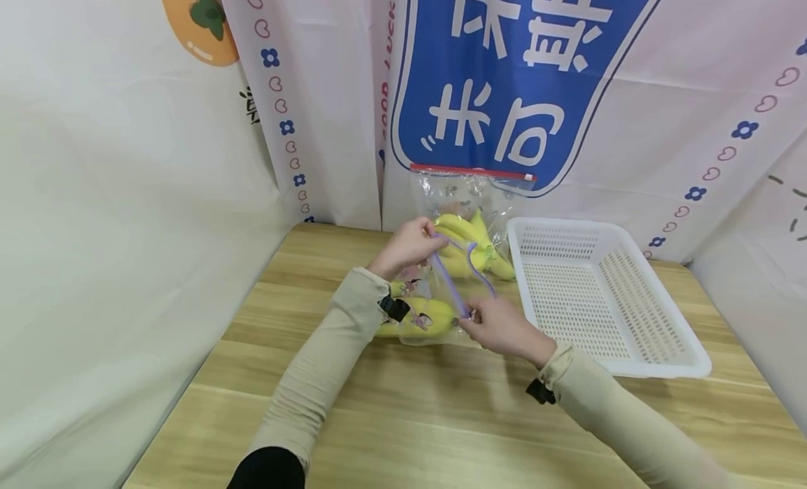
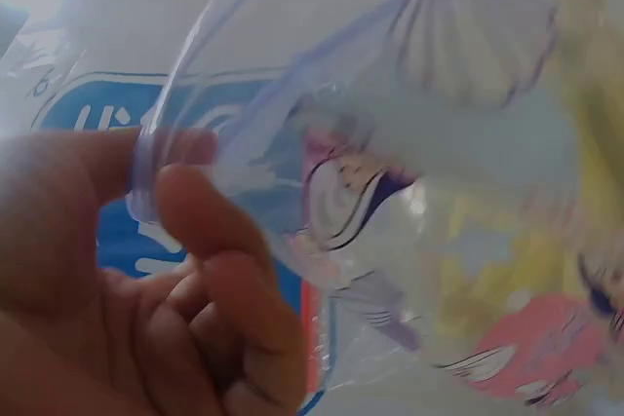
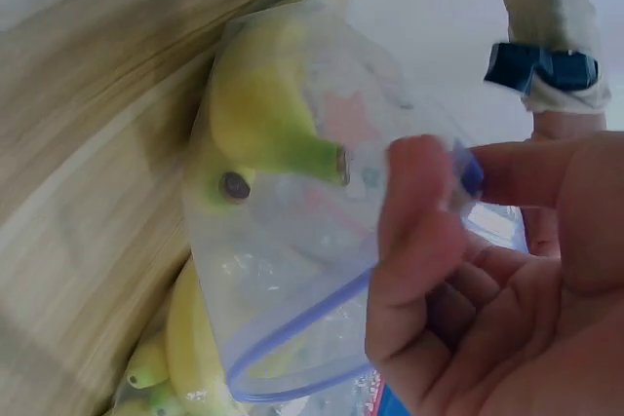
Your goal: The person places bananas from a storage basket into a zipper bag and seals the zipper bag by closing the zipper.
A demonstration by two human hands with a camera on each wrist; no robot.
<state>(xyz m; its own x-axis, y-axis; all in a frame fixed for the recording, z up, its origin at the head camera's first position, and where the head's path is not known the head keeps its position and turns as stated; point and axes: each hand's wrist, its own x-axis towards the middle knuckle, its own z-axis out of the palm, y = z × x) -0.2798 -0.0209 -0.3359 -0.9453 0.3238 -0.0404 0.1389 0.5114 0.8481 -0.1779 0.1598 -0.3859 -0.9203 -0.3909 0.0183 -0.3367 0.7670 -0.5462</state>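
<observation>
A clear zip bag with cartoon prints and a purple zip strip lies on the table with yellow bananas inside. My left hand pinches the far corner of its purple strip between thumb and forefinger. At the strip's near end my right hand pinches a small blue piece, largely covered by the fingertips. Between the hands the bag's mouth gapes, one side of the strip bowed out to the right. Just beyond it leans another clear bag with a red zip strip, also holding bananas.
A white perforated basket stands at the right of the wooden table, close beside the red-zip bag. Printed cloth hangs behind the table, and pale cloth hangs along its left side.
</observation>
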